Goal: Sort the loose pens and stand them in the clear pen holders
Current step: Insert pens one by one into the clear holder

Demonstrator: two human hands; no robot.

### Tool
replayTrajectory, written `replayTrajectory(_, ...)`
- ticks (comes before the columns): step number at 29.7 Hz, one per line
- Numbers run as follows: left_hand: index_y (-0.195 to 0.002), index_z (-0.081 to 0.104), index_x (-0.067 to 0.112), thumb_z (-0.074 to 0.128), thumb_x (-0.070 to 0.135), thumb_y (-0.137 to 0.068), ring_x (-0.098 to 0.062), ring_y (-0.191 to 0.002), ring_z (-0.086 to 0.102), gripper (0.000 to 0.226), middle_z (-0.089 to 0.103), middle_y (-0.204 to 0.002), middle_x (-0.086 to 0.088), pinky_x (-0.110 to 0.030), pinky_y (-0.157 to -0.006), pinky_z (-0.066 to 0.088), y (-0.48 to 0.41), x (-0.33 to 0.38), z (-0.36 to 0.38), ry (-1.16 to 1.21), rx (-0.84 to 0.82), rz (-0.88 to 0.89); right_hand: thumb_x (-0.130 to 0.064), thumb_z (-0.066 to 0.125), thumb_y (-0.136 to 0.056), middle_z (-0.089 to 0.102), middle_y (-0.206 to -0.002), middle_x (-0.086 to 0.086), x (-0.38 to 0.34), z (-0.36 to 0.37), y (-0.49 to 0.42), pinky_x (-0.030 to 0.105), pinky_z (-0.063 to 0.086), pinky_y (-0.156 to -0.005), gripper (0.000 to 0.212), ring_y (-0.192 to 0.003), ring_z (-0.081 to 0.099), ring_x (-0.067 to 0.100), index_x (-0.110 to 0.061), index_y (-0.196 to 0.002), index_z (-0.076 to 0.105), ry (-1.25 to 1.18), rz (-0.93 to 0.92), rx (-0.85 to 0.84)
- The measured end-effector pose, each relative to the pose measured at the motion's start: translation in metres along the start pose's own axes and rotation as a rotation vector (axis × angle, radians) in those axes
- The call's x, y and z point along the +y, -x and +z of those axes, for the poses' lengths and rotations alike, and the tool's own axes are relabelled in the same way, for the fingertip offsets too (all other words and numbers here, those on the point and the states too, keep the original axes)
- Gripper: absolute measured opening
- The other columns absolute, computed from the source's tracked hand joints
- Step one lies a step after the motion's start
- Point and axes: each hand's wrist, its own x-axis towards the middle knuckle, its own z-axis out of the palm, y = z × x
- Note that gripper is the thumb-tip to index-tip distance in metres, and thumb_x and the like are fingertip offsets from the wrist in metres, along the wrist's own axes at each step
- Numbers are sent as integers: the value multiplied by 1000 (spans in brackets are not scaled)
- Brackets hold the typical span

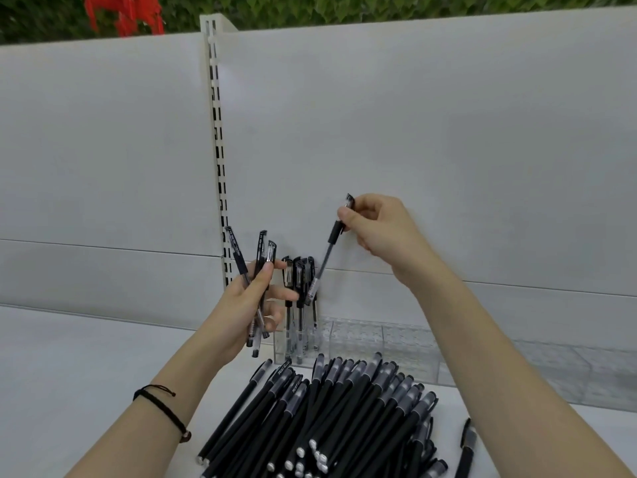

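Note:
My right hand [375,229] pinches the capped top of one clear gel pen [327,251], which hangs tilted with its tip over the left end of the clear pen holder [379,343]. Several capped pens [300,291] stand upright in that left end. My left hand [251,305] grips a bundle of three clear pens [256,284], just left of the holder. A heap of matte black pens [331,419] lies on the white shelf in front of the holder.
A second clear holder [558,377] stands to the right of the first. One black pen [467,446] lies apart at the lower right. A white back panel with a slotted upright [219,139] rises behind the shelf [86,367].

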Motion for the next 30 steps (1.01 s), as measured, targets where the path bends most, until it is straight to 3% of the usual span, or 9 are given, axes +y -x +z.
replayTrajectory(4,-112,56,14,43,37,-100,-8,-39,22,29,42,-54,0,-16,-36,22,-3,-2,-2,78,11,-29,-24,68,-87,63,-73,-5,4,8,2,15,40,-59,9,-68,55,6,-16,-84,69,274,-72,-14)
replayTrajectory(10,-88,48,13,37,27,-102,-6,-35,20,22,33,-50,1,-13,-36,12,-2,3,1,264,-6,-126,-27,68,-87,61,-73,-7,10,21,6,24,45,-71,11,-77,59,13,-15,-87,69,417,-97,-106)
replayTrajectory(13,-90,48,12,35,21,-100,-6,-36,20,19,34,-52,1,-14,-37,10,-2,4,1,311,-28,-118,-28,70,-85,68,-79,2,16,25,5,30,51,-73,19,-79,63,20,-9,-87,72,513,-87,-185)
replayTrajectory(15,-93,48,10,36,19,-101,-7,-38,22,17,36,-54,0,-14,-36,12,-1,3,2,304,-38,-91,-28,72,-82,72,-80,11,22,29,6,36,52,-71,23,-75,64,25,-5,-82,72,575,-64,-266)
replayTrajectory(19,-102,53,10,40,24,-101,-9,-41,27,18,40,-58,-1,-16,-35,24,0,0,3,284,-82,-66,-36,72,-81,71,-66,10,24,30,9,31,47,-58,31,-51,51,16,-7,-69,73,608,-14,-358)
replayTrajectory(21,-103,56,12,45,29,-98,-8,-41,27,21,41,-59,-1,-16,-36,24,1,0,4,244,-110,-63,-46,70,-82,65,-55,5,20,25,8,29,45,-57,40,-48,52,16,-9,-66,73,664,-2,-372)
replayTrajectory(23,-100,58,14,49,32,-93,-7,-40,25,22,41,-58,-1,-15,-35,22,2,-1,6,205,-141,-56,-53,65,-83,68,-58,2,16,20,7,30,49,-59,46,-53,60,20,-10,-68,74,697,-4,-354)
replayTrajectory(27,-96,56,10,49,30,-92,-6,-39,26,22,42,-59,-3,-14,-34,21,4,-5,8,183,-179,-52,-50,56,-91,72,-73,9,2,19,10,34,49,-60,50,-53,57,16,-5,-80,73,517,-79,-228)
replayTrajectory(30,-101,48,8,50,30,-91,-7,-39,26,24,46,-59,-4,-14,-35,21,5,-4,9,162,-208,-34,-39,62,-92,71,-75,4,-8,23,17,21,44,-55,32,-42,46,-3,-9,-89,72,170,-36,-273)
